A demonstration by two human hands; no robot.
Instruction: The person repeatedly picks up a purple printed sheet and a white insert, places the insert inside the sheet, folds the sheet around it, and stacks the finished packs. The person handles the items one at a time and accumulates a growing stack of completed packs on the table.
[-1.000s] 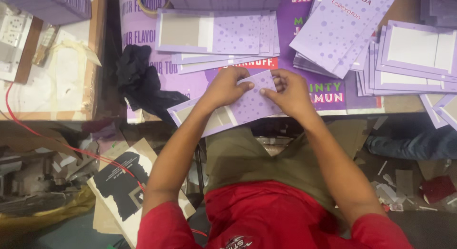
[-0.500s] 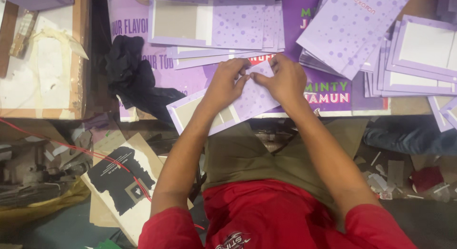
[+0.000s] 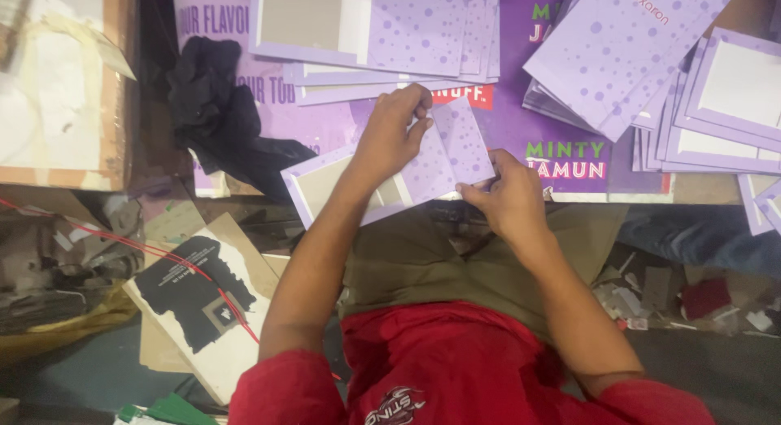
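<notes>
At the tabletop's [image 3: 708,189] near edge, both hands grip a purple dotted cardboard sheet [image 3: 390,177]: left hand [image 3: 392,136] fingers pinch its folded flap, right hand [image 3: 508,199] fingers clamp its right corner.

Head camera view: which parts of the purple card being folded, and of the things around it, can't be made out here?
- Purple dotted card: its middle lies under the left hand, its near right corner under the right hand.
- Fingers of the right hand: tips curl under the card edge, so the grip is unclear.
- Upper stack of cards: cut off by the top edge.
- Right-hand stack: cut off by the right edge.
- Black cloth: too dark to tell what it is.
</notes>
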